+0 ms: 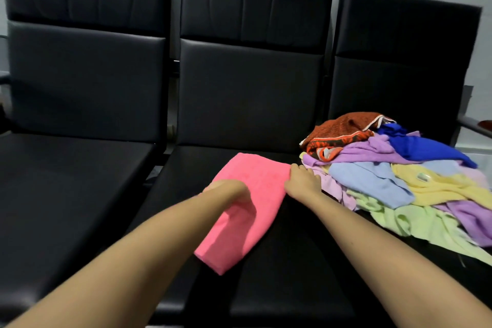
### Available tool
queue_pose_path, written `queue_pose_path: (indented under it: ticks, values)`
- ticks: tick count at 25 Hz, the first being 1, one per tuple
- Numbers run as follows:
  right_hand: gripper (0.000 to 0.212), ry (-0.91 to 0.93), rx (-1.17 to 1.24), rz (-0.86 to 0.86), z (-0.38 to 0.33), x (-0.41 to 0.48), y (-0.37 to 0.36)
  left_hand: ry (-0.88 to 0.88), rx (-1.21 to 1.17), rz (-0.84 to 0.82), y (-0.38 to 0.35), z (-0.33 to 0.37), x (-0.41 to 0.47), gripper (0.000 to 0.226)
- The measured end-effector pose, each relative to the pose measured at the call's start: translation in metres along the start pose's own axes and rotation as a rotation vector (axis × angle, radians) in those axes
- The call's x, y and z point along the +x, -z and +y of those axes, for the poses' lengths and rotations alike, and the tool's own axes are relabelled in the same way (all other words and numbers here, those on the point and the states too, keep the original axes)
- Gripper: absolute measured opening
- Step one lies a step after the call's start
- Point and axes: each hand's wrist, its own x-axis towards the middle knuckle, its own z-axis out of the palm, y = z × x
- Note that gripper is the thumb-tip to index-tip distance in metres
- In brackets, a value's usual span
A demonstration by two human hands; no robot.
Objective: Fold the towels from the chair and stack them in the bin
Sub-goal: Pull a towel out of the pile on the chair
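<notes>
Both hands are holding the pink towel (262, 186), which is lying folded on the middle seat (279, 287). The left hand (229, 190) is gripping its left edge, with the fingers tucked under the fold and hidden. The right hand (303, 181) is pinching the far right corner with curled fingers. The pile (399, 176) of loose towels is lying just beside that hand, on the right.

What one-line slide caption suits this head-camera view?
Left hand and right hand fold a pink towel on a black seat, beside a heap of unfolded towels.
</notes>
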Motion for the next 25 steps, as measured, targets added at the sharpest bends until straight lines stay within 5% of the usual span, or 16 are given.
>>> queue_pose_path:
  ticks: [4, 6, 9, 17, 21, 25]
  values:
    - [0.02, -0.33, 0.232, -0.416, -0.002, -0.009, 0.004, -0.064, -0.142, 0.052, 0.013, -0.015, 0.003, 0.048]
    - [0.026, -0.454, 0.381, -0.645, -0.007, -0.007, -0.005, -0.078, -0.205, 0.075, 0.013, -0.02, 0.0, 0.049]
    - [0.041, -0.512, 0.539, -0.737, -0.011, -0.009, -0.015, -0.116, -0.363, 0.035, 0.015, -0.017, 0.0, 0.042]
    - [0.038, -0.597, 1.079, -0.528, 0.004, -0.002, 0.01, -0.007, -0.943, -0.095, 0.053, -0.029, -0.006, 0.031]
    - [0.028, -0.433, 1.332, -0.358, -0.005, 0.027, 0.057, -0.049, -1.265, -0.086, 0.102, -0.019, -0.002, 0.023]
    - [0.026, -0.133, 1.445, -0.005, -0.02, 0.055, 0.1, -0.276, -1.598, -0.046, 0.144, -0.005, 0.008, 0.018]
